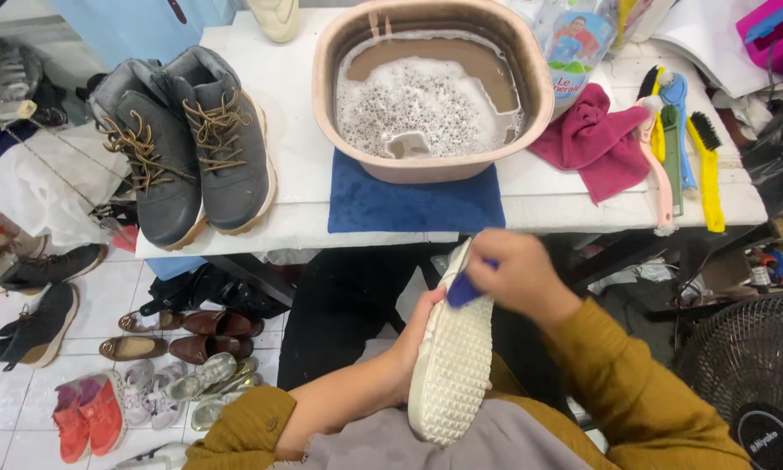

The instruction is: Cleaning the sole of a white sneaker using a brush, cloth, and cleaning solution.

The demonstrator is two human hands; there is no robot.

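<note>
The left hand (413, 335) is closed around a cream-white shoe (454, 365), gripping it along its side and holding it sole-up over the person's lap, below the near edge of the desk (296, 96). The shoe's ridged sole faces the camera, with its toe end pointing toward the desk. The right hand (513, 274) is curled shut on a small blue brush (465, 289), which is pressed against the sole near that upper end; most of the brush is hidden by the fingers. Both sleeves are mustard yellow.

On the white desk, a tan plastic basin (432, 87) of brownish, foamy water stands at the middle, its near side resting on a dark blue cloth (413, 207) that reaches the near edge. Toward the left edge stand 2 grey lace-up boots (187, 148) with tan laces, side by side and touching. To the right of the basin lies a crumpled magenta cloth (593, 144), and just beside it, toward the right edge, a cluster of long-handled brushes (679, 148) in pink, blue, green and yellow. A plastic bottle (574, 43) lies at the far side behind the magenta cloth.

On the tiled floor to the left lie several pairs of shoes (148, 365). A black fan (752, 374) stands at the lower right.
</note>
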